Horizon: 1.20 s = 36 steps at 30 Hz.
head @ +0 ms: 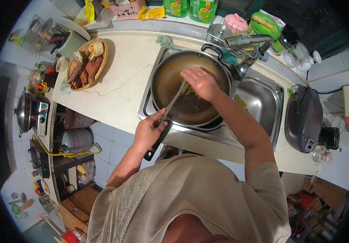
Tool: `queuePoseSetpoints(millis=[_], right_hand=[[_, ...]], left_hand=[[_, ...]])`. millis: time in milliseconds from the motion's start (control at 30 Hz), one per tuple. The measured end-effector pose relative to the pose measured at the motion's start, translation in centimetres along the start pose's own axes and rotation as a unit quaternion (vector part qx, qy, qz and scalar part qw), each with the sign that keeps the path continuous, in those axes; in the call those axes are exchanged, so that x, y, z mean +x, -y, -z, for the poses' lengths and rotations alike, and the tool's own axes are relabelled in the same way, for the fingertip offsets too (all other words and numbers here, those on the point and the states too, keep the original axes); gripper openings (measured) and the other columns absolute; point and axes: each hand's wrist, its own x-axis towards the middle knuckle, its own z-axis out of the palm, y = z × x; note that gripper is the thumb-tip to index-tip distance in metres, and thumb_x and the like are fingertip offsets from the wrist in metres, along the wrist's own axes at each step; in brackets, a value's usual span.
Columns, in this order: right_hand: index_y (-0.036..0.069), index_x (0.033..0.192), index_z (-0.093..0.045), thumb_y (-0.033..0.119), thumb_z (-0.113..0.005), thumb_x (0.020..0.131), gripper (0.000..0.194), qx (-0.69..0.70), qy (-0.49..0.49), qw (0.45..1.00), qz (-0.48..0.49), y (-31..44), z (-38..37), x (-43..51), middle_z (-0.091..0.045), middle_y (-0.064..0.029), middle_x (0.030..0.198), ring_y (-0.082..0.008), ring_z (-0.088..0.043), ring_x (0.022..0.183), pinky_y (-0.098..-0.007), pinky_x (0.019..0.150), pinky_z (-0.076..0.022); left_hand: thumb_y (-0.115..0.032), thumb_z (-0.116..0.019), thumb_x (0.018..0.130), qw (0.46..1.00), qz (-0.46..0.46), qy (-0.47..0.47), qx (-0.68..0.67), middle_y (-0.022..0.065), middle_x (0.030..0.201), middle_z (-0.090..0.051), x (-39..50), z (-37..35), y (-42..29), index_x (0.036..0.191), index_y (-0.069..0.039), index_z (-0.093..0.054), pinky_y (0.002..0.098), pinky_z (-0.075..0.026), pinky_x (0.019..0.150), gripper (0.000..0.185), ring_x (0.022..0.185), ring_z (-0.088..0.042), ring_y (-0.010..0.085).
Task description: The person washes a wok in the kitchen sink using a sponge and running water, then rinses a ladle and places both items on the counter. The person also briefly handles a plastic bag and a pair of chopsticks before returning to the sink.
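A large wok (189,117) with a dark inside sits over one basin of the steel double sink (255,94). Some brownish liquid and yellowish scraps (188,88) lie in its bottom. My left hand (150,129) grips the handle end of a long metal utensil (176,96), just above the wok's black handle (154,151). Over the wok, my right hand (201,83) lies across the utensil's far end with its fingers together. That end is hidden beneath the hand, so its shape and the grip there cannot be made out.
The faucet (250,41) arches behind the wok at right. A wicker basket (101,68) of food with chopsticks stands on the left counter. A green rag (164,40) lies behind the sink. Green bottles (203,10) line the ledge; a black appliance (303,121) stands right.
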Motion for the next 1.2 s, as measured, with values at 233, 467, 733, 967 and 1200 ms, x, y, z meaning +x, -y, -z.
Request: queuePoseSetpoints(millis=[233,467,733,967,1200], right_hand=[[0.011,0.116,-0.061,0.009,-0.058,0.079,0.037,0.091,-0.037,0.991,-0.094,-0.1,-0.1,0.0,-0.061,-0.0090,0.117,-0.0284,-0.062,0.101,-0.0376,0.087,-0.0507],[0.003,0.109,-0.064,0.006,-0.060,0.088,0.022,0.261,-0.156,0.892,-0.333,0.4,-0.9,-1.0,-0.067,-0.0098,0.101,-0.0146,-0.065,0.085,-0.0261,0.072,-0.0533],[0.000,0.103,-0.060,0.021,-0.056,0.095,0.023,0.732,-0.250,0.399,-0.493,5.1,-4.7,1.2,-0.064,-0.0098,0.092,-0.0175,-0.065,0.076,-0.0315,0.072,-0.0553],[0.001,0.104,-0.062,0.020,-0.054,0.096,0.021,0.743,-0.021,0.470,-0.476,10.9,-2.8,0.3,-0.065,-0.0054,0.095,-0.0099,-0.060,0.079,-0.0248,0.071,-0.0495],[-0.001,0.101,-0.060,0.015,-0.054,0.094,0.018,0.498,-0.117,0.723,-0.464,3.8,-3.9,-2.8,-0.067,-0.0090,0.089,-0.0147,-0.064,0.075,-0.0281,0.069,-0.0512]], left_hand=[[-0.008,-0.067,0.086,0.997,0.011,0.037,-0.065,0.0066,0.109,-0.068,-1.0,1.2,0.2,0.129,-0.004,-0.055,0.0220,-0.045,0.085,0.045,0.091,-0.057,0.0061],[-0.010,-0.064,0.089,0.972,0.093,0.092,-0.197,-0.0035,0.078,-0.056,-1.6,3.1,0.8,0.128,-0.011,-0.058,0.0181,-0.037,0.054,0.039,0.061,-0.045,0.0016],[-0.026,-0.056,0.096,0.854,0.199,0.188,-0.443,-0.0046,0.069,-0.045,0.9,0.0,-0.2,0.128,-0.015,-0.056,0.0165,-0.023,0.042,0.034,0.050,-0.034,0.0018],[-0.027,-0.053,0.097,0.913,0.176,0.087,-0.359,-0.0043,0.064,-0.046,3.3,-2.3,2.2,0.115,-0.011,-0.061,0.0178,-0.029,0.038,0.025,0.045,-0.037,0.0033],[-0.024,-0.055,0.096,0.958,0.124,-0.036,-0.258,-0.0063,0.062,-0.047,-1.1,-2.8,5.1,0.099,-0.009,-0.062,0.0202,-0.027,0.040,0.017,0.045,-0.036,0.0029]])
